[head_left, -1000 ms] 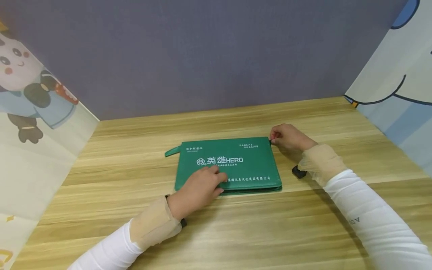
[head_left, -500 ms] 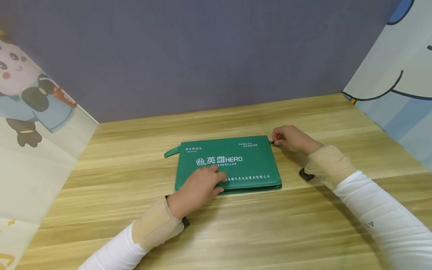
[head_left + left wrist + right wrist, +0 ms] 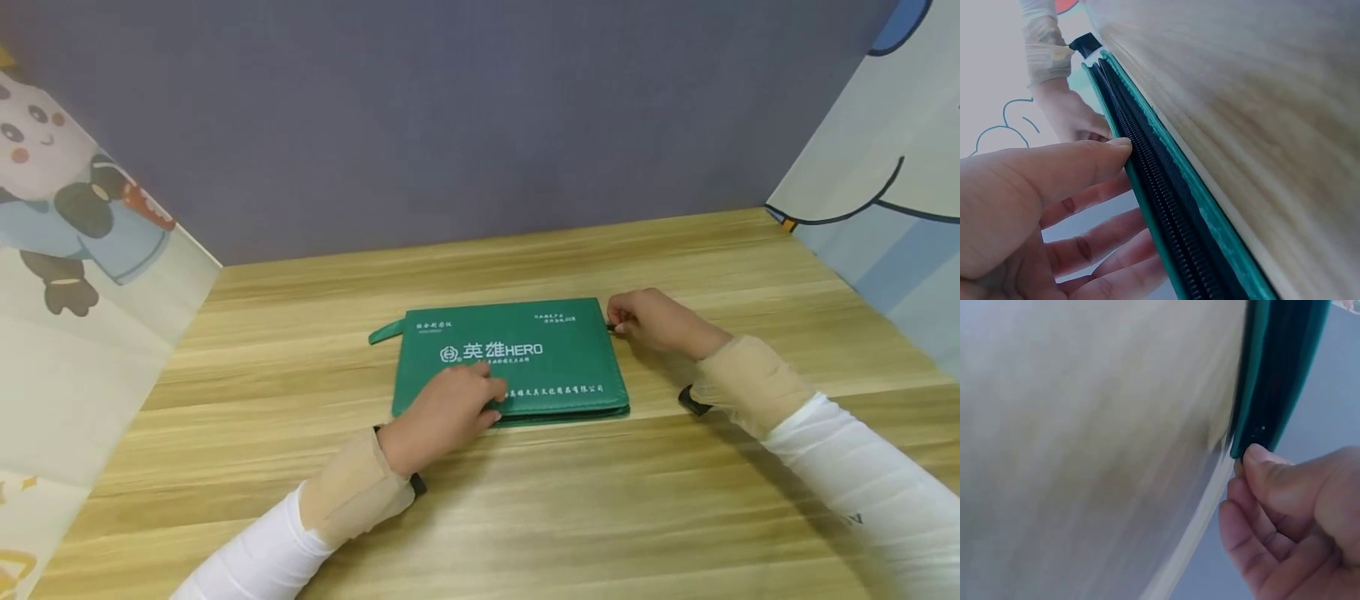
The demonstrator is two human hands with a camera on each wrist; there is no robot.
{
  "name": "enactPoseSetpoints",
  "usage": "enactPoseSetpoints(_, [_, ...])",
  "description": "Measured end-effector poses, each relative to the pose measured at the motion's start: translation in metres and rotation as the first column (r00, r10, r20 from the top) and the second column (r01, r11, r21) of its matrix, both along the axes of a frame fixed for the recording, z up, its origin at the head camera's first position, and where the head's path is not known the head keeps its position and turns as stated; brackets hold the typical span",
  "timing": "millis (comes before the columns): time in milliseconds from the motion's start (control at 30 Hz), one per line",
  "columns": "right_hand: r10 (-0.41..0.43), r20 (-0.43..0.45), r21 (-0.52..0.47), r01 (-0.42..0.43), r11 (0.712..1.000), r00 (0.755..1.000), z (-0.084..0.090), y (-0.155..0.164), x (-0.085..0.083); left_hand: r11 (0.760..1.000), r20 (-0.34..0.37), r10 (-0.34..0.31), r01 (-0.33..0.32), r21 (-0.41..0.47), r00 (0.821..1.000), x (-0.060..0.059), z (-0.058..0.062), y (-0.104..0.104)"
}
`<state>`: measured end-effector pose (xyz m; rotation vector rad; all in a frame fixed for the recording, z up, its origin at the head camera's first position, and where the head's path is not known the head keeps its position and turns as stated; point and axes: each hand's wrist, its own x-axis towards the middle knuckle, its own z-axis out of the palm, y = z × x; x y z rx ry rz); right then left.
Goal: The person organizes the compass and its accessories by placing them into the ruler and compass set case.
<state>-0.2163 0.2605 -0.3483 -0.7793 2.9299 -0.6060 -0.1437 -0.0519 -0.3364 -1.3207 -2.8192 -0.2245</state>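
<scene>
A green zip case point(image 3: 525, 333) with white lettering lies flat on the wooden table. My left hand point(image 3: 450, 408) rests on the front left part of its cover, fingers loosely bent. In the left wrist view, the thumb point(image 3: 1094, 159) touches the cover's edge beside the black zipper point(image 3: 1160, 194), whose teeth run closed along this side. At the case's far right corner, my right hand point(image 3: 656, 321) pinches the small dark zipper pull point(image 3: 611, 327) between thumb and forefinger. The right wrist view shows those fingertips against the case end, hiding most of the pull.
A green strap point(image 3: 386, 332) sticks out from the case's left side. The wooden table point(image 3: 562, 517) meets a grey-purple panel point(image 3: 480, 125) behind. Cartoon-printed walls point(image 3: 60, 400) stand at left and right.
My right hand has moved slightly nearer along the case's right side, bringing the zipper pull with it. The left hand has kept its place on the cover.
</scene>
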Motion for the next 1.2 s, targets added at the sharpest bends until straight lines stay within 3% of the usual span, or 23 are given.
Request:
enactPoseSetpoints(533, [0.089, 0.064, 0.013, -0.090, 0.996, 0.994, 0.004, -0.001, 0.029, 1.000, -0.001, 0.002, -0.002, 0.006, 1.000, 0.000, -0.001, 0.001])
enactPoseSetpoints(967, [0.158, 0.040, 0.033, -0.159, 0.987, 0.987, 0.005, -0.003, 0.056, 1.000, 0.022, 0.022, -0.022, -0.007, 1.000, -0.001, 0.001, 0.002])
enactPoseSetpoints(1200, [0.111, 0.096, 0.015, -0.113, 0.993, 0.989, 0.010, -0.001, 0.076, 1.000, 0.020, 0.027, -0.027, -0.008, 0.999, 0.000, 0.001, 0.002])
